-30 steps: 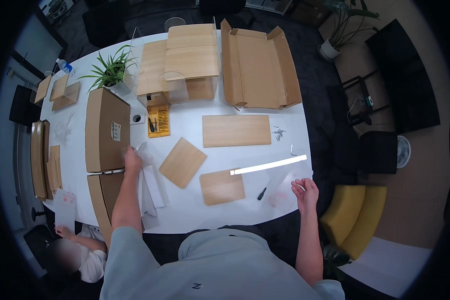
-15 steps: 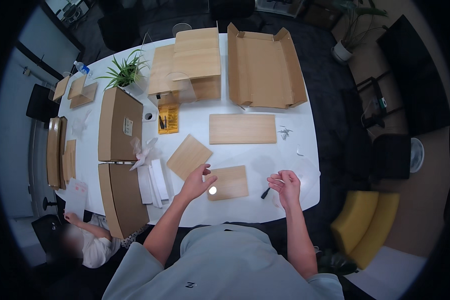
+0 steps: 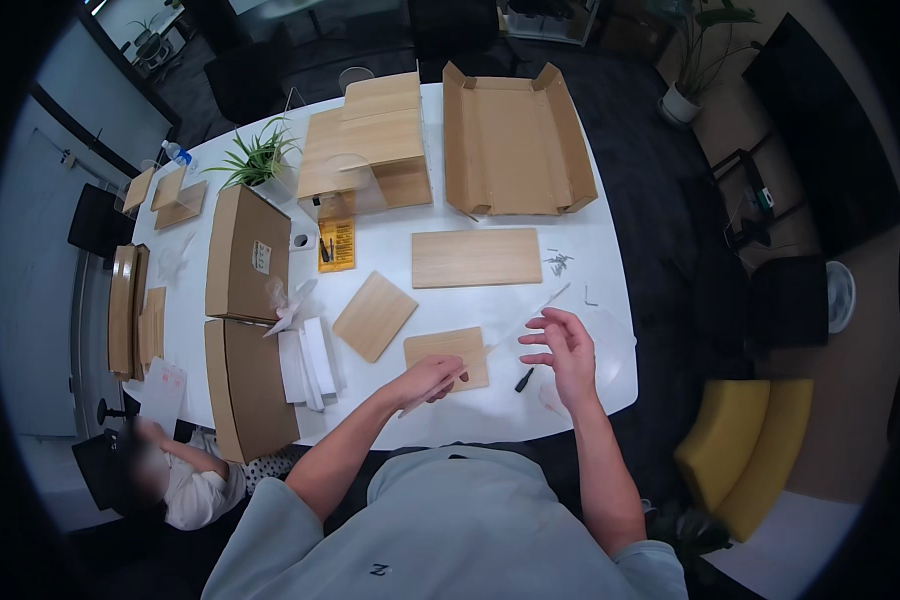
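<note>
My left hand (image 3: pixel 430 380) is closed around a long, thin clear strip (image 3: pixel 490 348), held diagonally above a small wooden board (image 3: pixel 426 342). My right hand (image 3: pixel 568 355) is raised beside the strip with fingers apart, holding nothing. Below it lies a black screwdriver (image 3: pixel 524 380). A square board (image 3: pixel 375 315) sits at an angle behind my left hand, and a longer board (image 3: pixel 475 255) lies farther back. Loose screws (image 3: pixel 559 262) and a hex key (image 3: pixel 590 298) are to the right.
Two cardboard boxes (image 3: pixel 245 240) stand left beside white pieces (image 3: pixel 318 365) and crumpled plastic (image 3: pixel 290 305). An open carton (image 3: pixel 518 140), wooden shelving (image 3: pixel 380 125), a potted plant (image 3: pixel 258 160) and yellow tool case (image 3: pixel 336 245) occupy the back. Another person (image 3: pixel 190 485) sits at lower left.
My left hand has moved right from the plastic by the boxes and taken hold of the clear strip, now angled upward. My right hand has shifted slightly left and up.
</note>
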{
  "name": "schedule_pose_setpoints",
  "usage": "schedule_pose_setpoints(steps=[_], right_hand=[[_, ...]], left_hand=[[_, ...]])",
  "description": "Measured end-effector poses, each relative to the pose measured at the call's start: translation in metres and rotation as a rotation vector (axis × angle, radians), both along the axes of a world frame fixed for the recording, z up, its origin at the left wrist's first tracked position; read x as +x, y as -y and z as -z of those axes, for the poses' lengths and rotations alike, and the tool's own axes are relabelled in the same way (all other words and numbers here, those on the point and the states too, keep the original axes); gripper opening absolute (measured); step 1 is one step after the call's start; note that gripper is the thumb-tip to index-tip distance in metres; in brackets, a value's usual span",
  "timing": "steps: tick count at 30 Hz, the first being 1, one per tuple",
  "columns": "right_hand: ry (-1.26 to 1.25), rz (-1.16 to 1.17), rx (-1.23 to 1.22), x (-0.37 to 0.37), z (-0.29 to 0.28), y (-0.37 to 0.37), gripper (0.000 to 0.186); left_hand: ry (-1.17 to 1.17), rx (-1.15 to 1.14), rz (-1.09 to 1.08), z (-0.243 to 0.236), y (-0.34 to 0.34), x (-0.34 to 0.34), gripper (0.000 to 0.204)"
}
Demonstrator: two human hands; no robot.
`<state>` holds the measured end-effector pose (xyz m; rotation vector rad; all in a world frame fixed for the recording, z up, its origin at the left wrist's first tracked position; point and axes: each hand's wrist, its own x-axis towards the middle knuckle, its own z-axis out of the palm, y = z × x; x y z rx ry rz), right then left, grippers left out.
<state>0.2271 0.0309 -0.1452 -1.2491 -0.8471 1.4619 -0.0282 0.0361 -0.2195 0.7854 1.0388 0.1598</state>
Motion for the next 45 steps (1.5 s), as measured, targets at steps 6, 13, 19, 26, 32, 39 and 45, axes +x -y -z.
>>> schedule_pose_setpoints(steps=[6, 13, 19, 26, 32, 39, 45], right_hand=[[0.054, -0.022, 0.032, 0.008, -0.006, 0.004, 0.031], [-0.009, -0.077, -0.055, 0.002, -0.004, 0.018, 0.033], [-0.161, -0.01, -0.268, 0.008, -0.005, 0.017, 0.031], [-0.029, 0.072, -0.395, 0.062, 0.075, -0.008, 0.027], [0.147, -0.016, -0.485, 0.088, 0.162, -0.078, 0.026], [0.294, -0.138, -0.537, 0.077, 0.23, -0.155, 0.029], [0.58, -0.092, -0.409, 0.079, 0.277, -0.161, 0.033]], left_hand=[[0.171, -0.164, -0.012, -0.003, 0.015, 0.015, 0.023], [-0.013, -0.026, -0.055, -0.007, 0.013, 0.035, 0.03], [-0.419, 0.723, -0.221, -0.004, 0.008, 0.036, 0.029], [-0.481, 0.667, -0.28, 0.046, 0.009, -0.031, 0.011], [-0.675, 0.469, -0.297, 0.084, 0.036, -0.074, 0.011], [-0.978, 0.575, -0.054, 0.129, 0.061, -0.096, 0.017], [-0.983, 0.705, 0.072, 0.148, 0.051, -0.065, 0.05]])
